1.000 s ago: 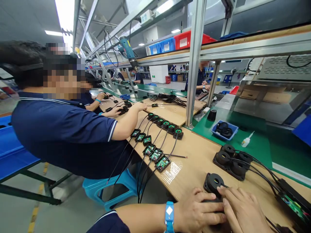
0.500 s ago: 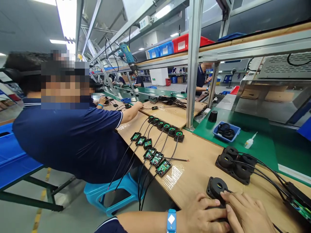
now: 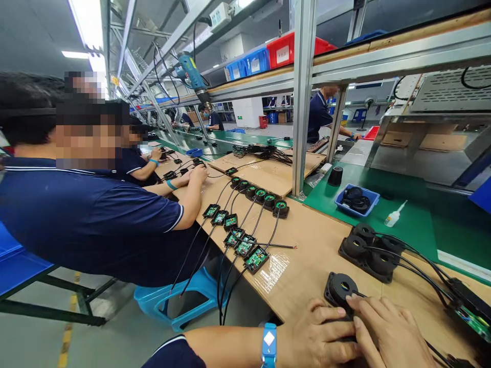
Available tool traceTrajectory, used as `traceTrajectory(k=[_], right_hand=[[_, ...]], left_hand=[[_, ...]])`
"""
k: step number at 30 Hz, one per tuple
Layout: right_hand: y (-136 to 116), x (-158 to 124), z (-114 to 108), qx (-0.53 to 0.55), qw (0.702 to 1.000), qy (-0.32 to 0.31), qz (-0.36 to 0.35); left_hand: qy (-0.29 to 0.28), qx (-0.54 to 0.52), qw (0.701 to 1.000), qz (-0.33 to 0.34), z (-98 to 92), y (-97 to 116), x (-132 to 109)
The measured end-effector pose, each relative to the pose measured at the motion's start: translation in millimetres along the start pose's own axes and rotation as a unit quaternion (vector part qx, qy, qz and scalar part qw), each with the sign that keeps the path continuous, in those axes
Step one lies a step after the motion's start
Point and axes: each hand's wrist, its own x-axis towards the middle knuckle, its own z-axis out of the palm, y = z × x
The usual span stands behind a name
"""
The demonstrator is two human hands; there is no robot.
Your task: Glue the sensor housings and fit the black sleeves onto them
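The left hand (image 3: 320,332) lies palm down, its fingers bent and slightly parted over a dark piece they mostly hide; the right hand (image 3: 393,329) slants in from the other side, fingers close together, the tips meeting the edge of a black round housing (image 3: 337,292). Whether either hand grips anything beneath cannot be told. The housing is a short, matte cylinder on a flat flange with an eared corner, a sliver of yellow wire showing in its central hole; it rests on the counter (image 3: 314,260), which is surfaced in smooth brown board. A blue band (image 3: 269,341) with a white diamond circles the left wrist. Behind the right hand, four similar housings (image 3: 381,266) stand clustered, their glossy, rubbery-looking cables (image 3: 420,254) curving toward a long black case with a green circuit board (image 3: 475,321). Across the counter, small open rectangular boxes (image 3: 245,246) show bright green boards, joined by thin black leads to a row of round housings (image 3: 260,196). Creased clear tape (image 3: 274,270) shines near the counter's edge. Farther back, a blue plastic tray (image 3: 371,208) holds black parts beside a translucent squeeze bottle (image 3: 393,219) with a slender nozzle.
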Motion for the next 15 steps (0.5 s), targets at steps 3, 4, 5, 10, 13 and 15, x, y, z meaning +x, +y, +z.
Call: traceTrajectory(k=[3, 4, 5, 10, 13, 15], right_hand=[[-3.3, -7.3, 0.5, 0.021, 0.999, -0.032, 0.031], [-5.3, -8.9, 0.4, 0.029, 0.997, -0.048, 0.050], [-7.4, -9.6, 0.3, 0.040, 0.995, -0.063, 0.072], [-17.9, 1.2, -4.0, 0.095, 0.976, -0.120, 0.153], [-25.4, 9.5, -9.8, 0.073, 0.967, -0.163, 0.183], [-26.5, 13.5, -11.6, 0.040, 0.960, -0.184, 0.205]], left_hand=[[-0.054, -0.020, 0.998, 0.000, -11.2, 3.2, 3.5], [-0.060, -0.025, 0.998, -0.004, -14.1, 3.6, 4.9], [-0.062, -0.031, 0.998, -0.010, -16.2, 3.4, 6.3], [-0.054, -0.090, 0.994, -0.039, -16.5, 1.3, 13.2], [0.003, -0.103, 0.993, -0.056, -13.6, 7.5, 12.2], [0.049, -0.106, 0.991, -0.064, -8.1, 8.4, 8.1]])
